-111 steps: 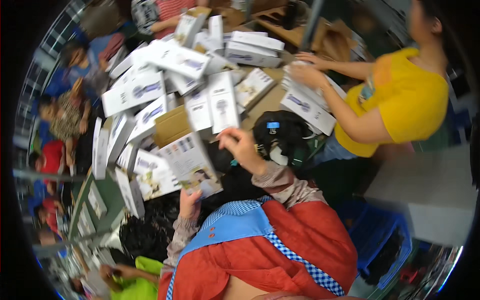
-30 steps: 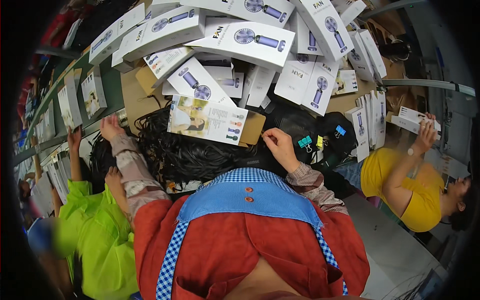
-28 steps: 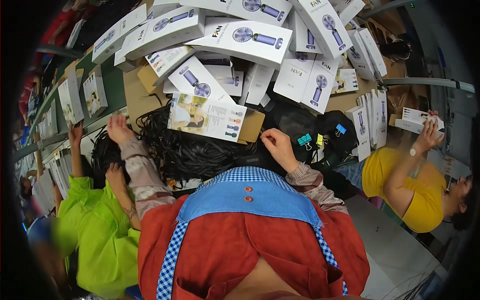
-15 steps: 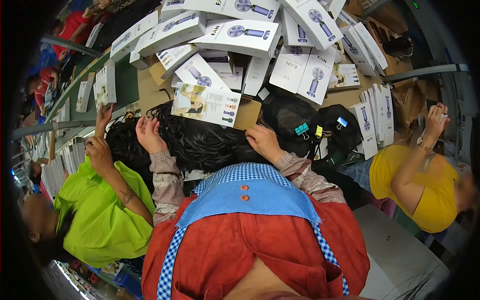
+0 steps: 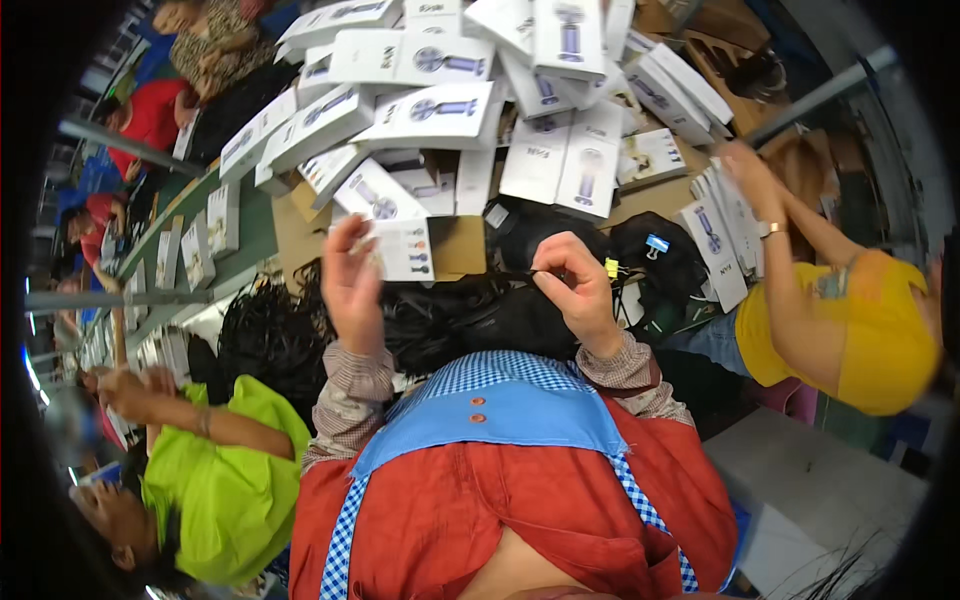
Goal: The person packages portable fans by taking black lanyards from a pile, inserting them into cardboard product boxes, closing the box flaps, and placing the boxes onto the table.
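Observation:
Over the pile of black straps point(image 5: 265, 330), my left hand point(image 5: 355, 300) is raised, slightly blurred, its fingers loosely bent and apart, and I see nothing held in it. Behind it lies a white printed box point(image 5: 405, 252) with a brown cardboard flap point(image 5: 460, 246) folded out to the right; the hand covers its left part. My right hand point(image 5: 582, 295) is pinched, thumb against forefinger, in front of black mesh bags point(image 5: 545, 235). A thin dark line shows at its fingertips, too fine to name against the black things behind.
White fan boxes point(image 5: 430, 115) are heaped across the far side. Binder clips, one yellow point(image 5: 612, 268) and one blue point(image 5: 657, 245), sit by the black mesh. Co-workers in lime green point(image 5: 230, 470) and yellow point(image 5: 850, 330) are close on either side. Metal rails point(image 5: 120, 300) cross both sides.
My left hand has risen and moved right, now in front of the printed box. My right hand has moved right, away from the flap, and closed into a pinch. Both neighbours' arms have moved.

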The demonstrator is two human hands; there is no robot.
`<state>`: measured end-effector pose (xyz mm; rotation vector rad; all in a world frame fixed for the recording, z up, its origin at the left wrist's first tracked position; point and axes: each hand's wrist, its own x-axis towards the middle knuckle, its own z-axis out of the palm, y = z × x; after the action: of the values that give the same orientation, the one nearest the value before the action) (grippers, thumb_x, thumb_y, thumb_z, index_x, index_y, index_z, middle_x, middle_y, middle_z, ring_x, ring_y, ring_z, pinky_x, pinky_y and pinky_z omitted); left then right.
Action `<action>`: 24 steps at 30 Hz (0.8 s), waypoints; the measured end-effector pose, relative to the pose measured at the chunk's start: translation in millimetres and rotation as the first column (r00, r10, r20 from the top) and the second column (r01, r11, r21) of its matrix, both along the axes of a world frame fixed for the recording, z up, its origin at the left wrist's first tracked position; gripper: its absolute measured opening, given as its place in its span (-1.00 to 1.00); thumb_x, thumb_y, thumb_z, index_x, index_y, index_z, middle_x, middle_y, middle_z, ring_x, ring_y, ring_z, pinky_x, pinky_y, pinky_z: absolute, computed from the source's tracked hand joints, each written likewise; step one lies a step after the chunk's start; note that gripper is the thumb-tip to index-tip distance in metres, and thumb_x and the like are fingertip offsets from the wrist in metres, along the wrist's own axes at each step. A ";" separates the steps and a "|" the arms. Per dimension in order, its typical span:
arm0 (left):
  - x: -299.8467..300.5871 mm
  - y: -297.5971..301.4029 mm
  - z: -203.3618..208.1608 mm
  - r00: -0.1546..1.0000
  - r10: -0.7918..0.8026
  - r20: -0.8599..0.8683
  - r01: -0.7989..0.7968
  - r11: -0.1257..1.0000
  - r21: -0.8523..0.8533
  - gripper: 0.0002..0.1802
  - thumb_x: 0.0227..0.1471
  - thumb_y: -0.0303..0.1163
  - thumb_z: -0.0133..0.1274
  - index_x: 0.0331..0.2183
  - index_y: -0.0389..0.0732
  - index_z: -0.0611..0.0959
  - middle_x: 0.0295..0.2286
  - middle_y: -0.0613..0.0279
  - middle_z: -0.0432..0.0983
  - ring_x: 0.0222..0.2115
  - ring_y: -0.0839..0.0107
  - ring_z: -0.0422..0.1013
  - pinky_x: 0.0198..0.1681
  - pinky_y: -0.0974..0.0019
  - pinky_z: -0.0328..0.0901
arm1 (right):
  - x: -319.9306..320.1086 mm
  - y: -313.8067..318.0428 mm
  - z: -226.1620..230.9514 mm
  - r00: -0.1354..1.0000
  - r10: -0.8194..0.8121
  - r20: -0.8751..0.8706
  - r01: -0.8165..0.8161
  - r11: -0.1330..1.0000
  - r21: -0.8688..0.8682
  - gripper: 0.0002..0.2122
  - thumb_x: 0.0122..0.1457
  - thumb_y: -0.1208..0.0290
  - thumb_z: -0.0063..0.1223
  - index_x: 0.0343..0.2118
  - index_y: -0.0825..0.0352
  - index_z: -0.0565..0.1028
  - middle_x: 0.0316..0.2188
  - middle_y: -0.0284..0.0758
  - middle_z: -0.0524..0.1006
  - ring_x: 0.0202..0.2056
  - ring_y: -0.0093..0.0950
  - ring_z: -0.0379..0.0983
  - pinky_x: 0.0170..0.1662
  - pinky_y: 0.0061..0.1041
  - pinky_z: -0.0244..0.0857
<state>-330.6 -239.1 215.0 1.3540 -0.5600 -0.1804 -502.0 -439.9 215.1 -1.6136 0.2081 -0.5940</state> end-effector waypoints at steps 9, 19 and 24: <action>-90.0 -86.3 -18.8 0.467 -0.823 -0.323 0.878 0.391 0.275 -0.83 0.12 -0.44 -0.17 -0.36 -0.29 0.50 -0.63 0.39 0.35 -0.63 0.66 0.26 -0.57 0.55 0.16 | -53.2 -49.6 51.4 0.869 -0.280 0.409 -0.202 0.554 0.808 -0.90 0.22 0.43 -0.17 -0.29 0.30 0.37 -0.59 -0.38 0.34 -0.55 -0.60 0.24 -0.45 -0.59 0.18; -98.4 -109.9 -57.3 0.391 -0.781 -0.487 0.920 0.318 0.229 -0.75 0.17 -0.36 -0.19 -0.48 -0.26 0.46 -0.67 0.43 0.24 -0.64 0.65 0.21 -0.54 0.55 0.15 | -128.7 -132.3 -178.3 0.785 -0.576 -0.229 0.371 0.141 0.918 -0.84 0.08 0.49 -0.09 -0.60 0.22 0.26 -0.71 -0.46 0.16 -0.73 -0.64 0.00 -0.65 -0.60 -0.07; -82.6 -99.6 -30.7 0.571 -0.690 -0.445 0.817 0.528 0.231 -0.76 0.16 -0.37 -0.17 -0.46 -0.28 0.48 -0.57 0.36 0.35 -0.50 0.61 0.28 -0.39 0.53 0.18 | -69.5 -64.6 -103.4 0.933 -0.354 -0.068 0.308 0.686 0.659 -0.76 0.01 0.49 0.05 -0.22 0.32 0.40 -0.48 -0.44 0.38 -0.60 -0.76 0.11 -0.56 -0.75 0.00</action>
<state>-413.1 -338.7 184.3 1.3563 -0.8690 -1.3044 -571.5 -504.5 111.8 -0.8533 0.6068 -0.7447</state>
